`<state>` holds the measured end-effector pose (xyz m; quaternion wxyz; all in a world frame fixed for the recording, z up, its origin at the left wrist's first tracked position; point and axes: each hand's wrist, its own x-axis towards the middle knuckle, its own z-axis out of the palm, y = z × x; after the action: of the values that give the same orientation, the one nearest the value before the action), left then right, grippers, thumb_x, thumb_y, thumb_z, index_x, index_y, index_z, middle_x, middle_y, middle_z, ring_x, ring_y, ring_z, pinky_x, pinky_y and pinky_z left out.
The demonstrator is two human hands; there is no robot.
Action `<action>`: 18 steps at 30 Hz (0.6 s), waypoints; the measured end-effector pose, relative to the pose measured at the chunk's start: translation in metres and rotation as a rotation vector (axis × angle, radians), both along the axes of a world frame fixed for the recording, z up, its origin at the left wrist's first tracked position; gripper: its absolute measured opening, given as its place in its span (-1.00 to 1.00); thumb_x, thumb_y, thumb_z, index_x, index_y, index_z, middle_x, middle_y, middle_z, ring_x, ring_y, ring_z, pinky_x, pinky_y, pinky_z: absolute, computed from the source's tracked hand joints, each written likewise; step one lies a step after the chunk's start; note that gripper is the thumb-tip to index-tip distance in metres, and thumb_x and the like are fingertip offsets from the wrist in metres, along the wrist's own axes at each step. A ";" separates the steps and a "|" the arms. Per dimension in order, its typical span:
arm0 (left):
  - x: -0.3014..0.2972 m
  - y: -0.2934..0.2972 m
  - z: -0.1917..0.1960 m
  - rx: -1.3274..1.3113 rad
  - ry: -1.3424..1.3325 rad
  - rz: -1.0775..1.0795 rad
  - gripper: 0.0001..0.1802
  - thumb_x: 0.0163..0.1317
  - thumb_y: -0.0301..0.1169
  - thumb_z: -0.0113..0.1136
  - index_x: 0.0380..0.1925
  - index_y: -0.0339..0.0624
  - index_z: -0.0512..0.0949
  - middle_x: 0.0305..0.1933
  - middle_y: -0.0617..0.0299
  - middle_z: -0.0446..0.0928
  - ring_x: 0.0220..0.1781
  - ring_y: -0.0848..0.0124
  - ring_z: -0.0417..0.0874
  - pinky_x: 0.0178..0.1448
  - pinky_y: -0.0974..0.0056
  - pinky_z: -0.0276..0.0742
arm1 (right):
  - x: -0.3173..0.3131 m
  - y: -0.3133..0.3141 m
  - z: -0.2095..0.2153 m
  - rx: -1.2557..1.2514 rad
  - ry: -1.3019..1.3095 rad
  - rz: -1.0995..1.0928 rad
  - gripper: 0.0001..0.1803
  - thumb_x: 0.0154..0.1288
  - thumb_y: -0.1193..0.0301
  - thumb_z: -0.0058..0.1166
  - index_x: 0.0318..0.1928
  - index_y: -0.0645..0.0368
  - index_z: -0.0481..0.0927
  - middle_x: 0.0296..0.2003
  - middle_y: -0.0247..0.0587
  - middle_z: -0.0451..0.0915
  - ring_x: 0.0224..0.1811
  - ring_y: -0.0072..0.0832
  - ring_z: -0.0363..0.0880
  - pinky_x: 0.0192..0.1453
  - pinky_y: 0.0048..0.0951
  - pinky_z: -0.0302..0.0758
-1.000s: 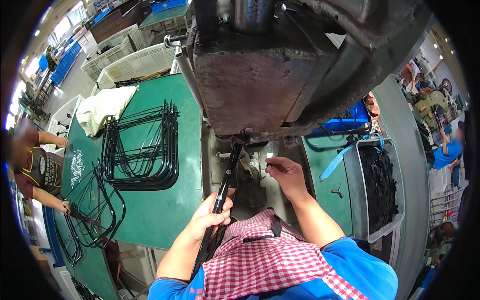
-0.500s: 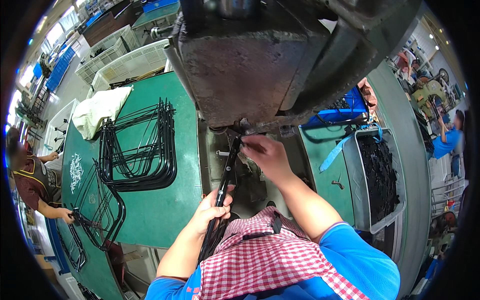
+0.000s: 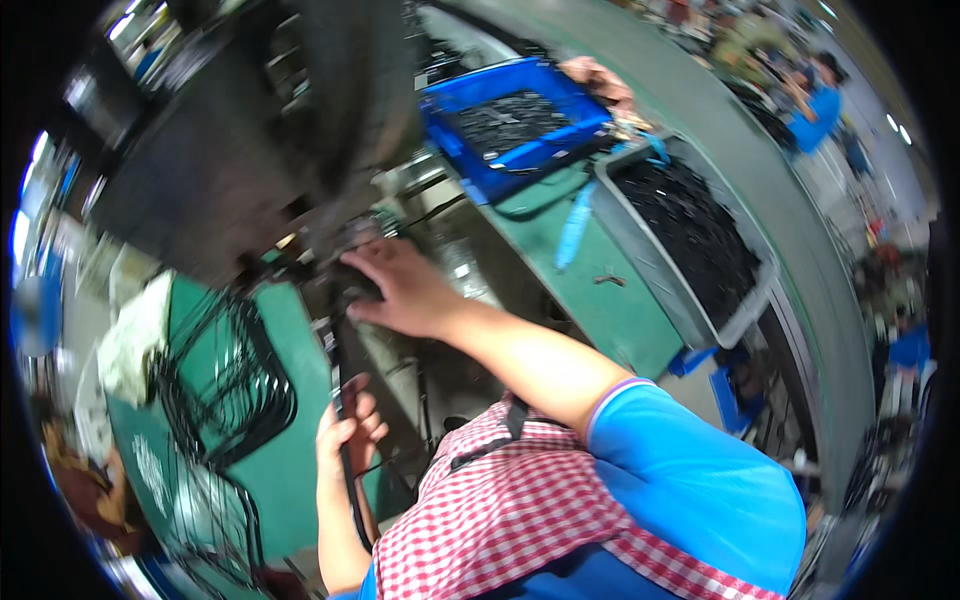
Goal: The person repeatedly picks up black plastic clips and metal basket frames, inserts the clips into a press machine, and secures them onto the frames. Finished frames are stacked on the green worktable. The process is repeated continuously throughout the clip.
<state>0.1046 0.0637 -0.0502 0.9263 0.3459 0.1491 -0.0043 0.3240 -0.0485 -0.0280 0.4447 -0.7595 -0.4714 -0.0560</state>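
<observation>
My left hand [image 3: 347, 428] grips the lower part of a long black metal wire piece [image 3: 338, 340] that runs up under the big dark press machine [image 3: 230, 160]. At the top end of the same piece, right below the machine's head, my right hand [image 3: 400, 290] rests with its fingers curled over it. Motion blurs the view, so the tip of the piece is hard to make out.
Bent black wire frames [image 3: 225, 385] lie stacked on the green table [image 3: 290, 400] to my left, beside a pale cloth [image 3: 130, 335]. A blue crate [image 3: 515, 125] and a grey bin [image 3: 700, 250] of dark parts stand to the right. Other people work at the far right and lower left.
The view has swung and tilted to the right. My right hand has stayed at the top of the wire piece under the machine; my left hand keeps its grip lower down.
</observation>
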 end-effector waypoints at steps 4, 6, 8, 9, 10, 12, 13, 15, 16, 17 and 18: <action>0.001 -0.005 -0.015 0.069 -0.012 0.063 -0.13 -0.12 -0.21 0.33 0.23 -0.23 0.23 -0.32 0.32 0.33 -0.44 0.49 0.35 -0.33 0.32 0.34 | 0.032 -0.076 -0.025 0.067 0.185 -0.060 -0.36 0.04 0.25 0.27 0.15 0.17 0.41 0.07 0.06 0.36 0.17 -0.05 0.32 0.26 -0.19 0.31; 0.004 -0.009 -0.016 0.115 0.017 0.062 -0.17 -0.10 -0.21 0.30 0.23 -0.17 0.24 -0.30 0.33 0.38 -0.41 0.49 0.42 -0.32 0.30 0.38 | 0.049 -0.139 -0.024 0.038 0.241 -0.194 -0.43 0.01 0.30 0.26 0.08 0.20 0.47 0.02 0.04 0.41 0.12 -0.08 0.37 0.22 -0.21 0.35; 0.006 -0.019 -0.017 0.178 0.058 0.069 -0.22 -0.07 -0.18 0.27 0.21 -0.10 0.26 -0.29 0.36 0.43 -0.37 0.50 0.50 -0.31 0.29 0.42 | 0.075 -0.206 -0.032 0.042 0.308 -0.329 -0.48 0.01 0.33 0.23 0.04 0.20 0.50 0.00 0.02 0.44 0.06 -0.13 0.42 0.19 -0.24 0.39; 0.005 -0.021 -0.025 0.242 0.101 0.062 -0.23 -0.04 -0.10 0.14 0.25 0.04 0.23 -0.32 0.44 0.40 -0.39 0.50 0.43 -0.27 0.32 0.38 | 0.086 -0.240 -0.035 0.043 0.350 -0.417 -0.50 0.01 0.34 0.21 0.02 0.19 0.52 -0.01 0.00 0.45 0.03 -0.16 0.44 0.17 -0.24 0.40; 0.007 -0.028 -0.024 0.263 0.113 0.091 -0.24 -0.03 -0.09 0.14 0.25 0.06 0.24 -0.32 0.44 0.40 -0.38 0.51 0.44 -0.25 0.32 0.39 | 0.099 -0.276 -0.042 0.045 0.385 -0.521 -0.52 0.02 0.34 0.20 0.02 0.17 0.53 -0.01 0.00 0.46 0.03 -0.15 0.45 0.17 -0.24 0.41; 0.009 -0.039 -0.022 0.309 0.121 0.119 -0.24 -0.01 -0.03 0.15 0.25 0.09 0.24 -0.29 0.46 0.41 -0.34 0.53 0.47 -0.18 0.31 0.41 | 0.124 -0.347 -0.068 -0.007 0.374 -0.724 -0.55 0.03 0.32 0.18 0.00 0.14 0.56 0.01 -0.02 0.47 0.05 -0.14 0.46 0.17 -0.23 0.41; 0.010 -0.044 -0.020 0.319 0.136 0.145 -0.26 0.01 -0.03 0.13 0.25 0.10 0.25 -0.27 0.46 0.42 -0.35 0.53 0.47 -0.17 0.30 0.42 | 0.134 -0.379 -0.081 -0.062 0.321 -0.823 -0.55 0.03 0.30 0.18 -0.01 0.12 0.57 0.02 -0.02 0.47 0.06 -0.13 0.46 0.18 -0.22 0.41; 0.016 -0.062 -0.009 0.311 0.204 0.236 -0.21 -0.08 -0.06 0.18 0.23 0.06 0.23 -0.30 0.42 0.39 -0.31 0.53 0.44 -0.28 0.35 0.34 | 0.149 -0.431 -0.100 -0.343 0.306 -1.012 -0.48 0.04 0.25 0.20 0.06 0.11 0.53 0.09 -0.02 0.44 0.14 -0.14 0.41 0.20 -0.20 0.40; 0.016 -0.067 -0.007 0.312 0.219 0.254 -0.21 -0.08 -0.05 0.16 0.23 0.07 0.22 -0.30 0.42 0.39 -0.31 0.51 0.44 -0.28 0.34 0.34 | 0.154 -0.445 -0.103 -0.438 0.365 -1.046 -0.42 0.03 0.21 0.22 0.09 0.11 0.50 0.11 -0.04 0.42 0.16 -0.15 0.39 0.21 -0.18 0.39; 0.017 -0.070 -0.006 0.316 0.231 0.277 -0.21 -0.08 -0.05 0.15 0.24 0.07 0.22 -0.30 0.42 0.39 -0.30 0.50 0.43 -0.29 0.34 0.33 | 0.160 -0.456 -0.104 -0.531 0.419 -1.073 -0.37 0.02 0.17 0.24 0.13 0.11 0.47 0.13 -0.06 0.40 0.19 -0.16 0.36 0.23 -0.16 0.39; 0.018 -0.069 -0.005 0.305 0.240 0.277 -0.21 -0.07 -0.04 0.13 0.24 0.08 0.21 -0.30 0.40 0.39 -0.30 0.48 0.43 -0.28 0.31 0.34 | 0.166 -0.467 -0.111 -0.592 0.418 -1.045 -0.30 -0.01 0.13 0.28 0.16 0.12 0.43 0.14 -0.07 0.39 0.20 -0.15 0.35 0.23 -0.14 0.38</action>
<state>0.1224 -0.0056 -0.0550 0.8307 0.4551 0.3033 0.1042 0.4903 -0.5154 -0.1392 0.2125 -0.9750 0.0627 0.0167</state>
